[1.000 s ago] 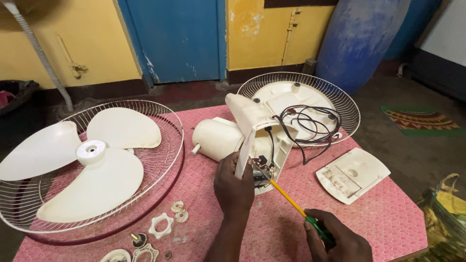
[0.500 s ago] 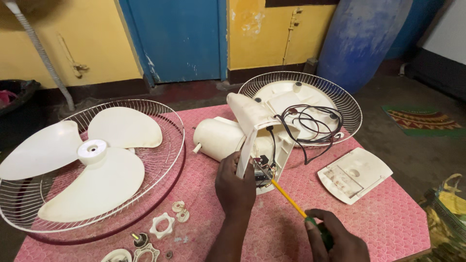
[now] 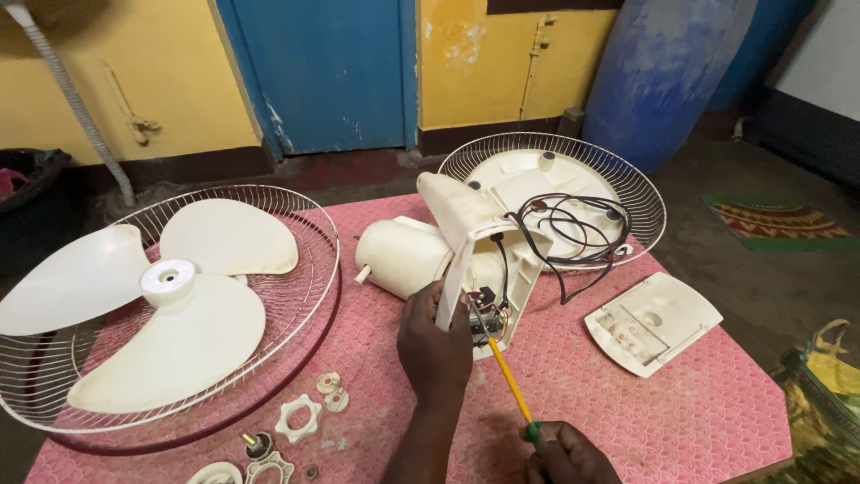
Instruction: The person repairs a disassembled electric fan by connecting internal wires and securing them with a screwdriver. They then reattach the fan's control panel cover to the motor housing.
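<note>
Hands work at a cream fan body (image 3: 448, 255) lying mid-table on a pink cloth (image 3: 627, 403). Left hand (image 3: 434, 345) has fingers curled round the body's open edge, steadying it. Right hand (image 3: 564, 453), at five o'clock, is fisted round a yellow screwdriver (image 3: 502, 367) whose tip sits among the wiring. Best kept straight and pressed firmly, clear of the black wires (image 3: 564, 233). Fan blade (image 3: 161, 305) lies at nine o'clock.

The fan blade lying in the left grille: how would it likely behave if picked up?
The fan blade looks like thin moulded plastic, so probably light. Its three broad lobes may flex slightly. It lies loose in the wire grille, so it should lift out freely.
</note>
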